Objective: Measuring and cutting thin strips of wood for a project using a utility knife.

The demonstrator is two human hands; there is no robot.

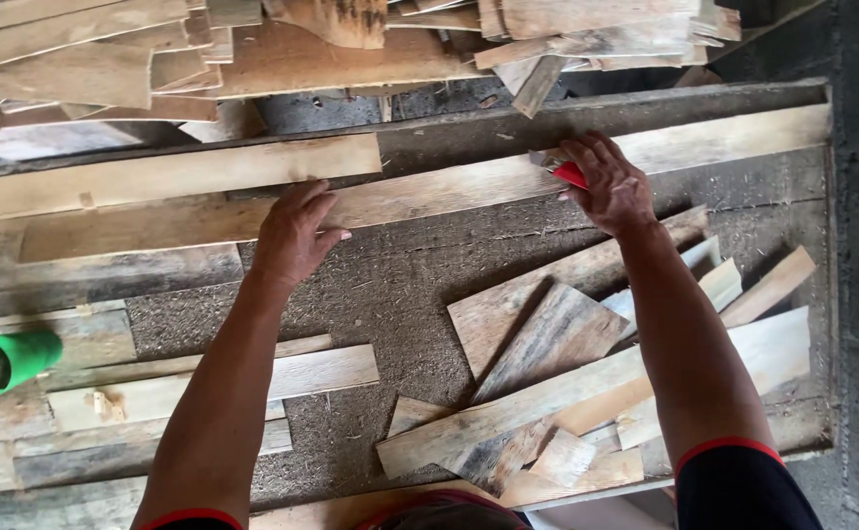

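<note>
A long, pale, rough-sawn wooden plank (429, 191) lies slantwise across the sawdust-covered workbench (390, 285). The left hand (295, 234) presses flat and open on the plank's middle, while the right hand (604, 185), further along it, is closed around a small red tool (571, 175). The plank looks stiff, light and splintery, best held by its long edges.

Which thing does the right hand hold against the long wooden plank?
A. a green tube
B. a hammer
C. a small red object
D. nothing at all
C: the right hand grips a small red object on the long plank, while the left hand lies flat on the same plank; the green tube lies apart at the left edge.
</note>
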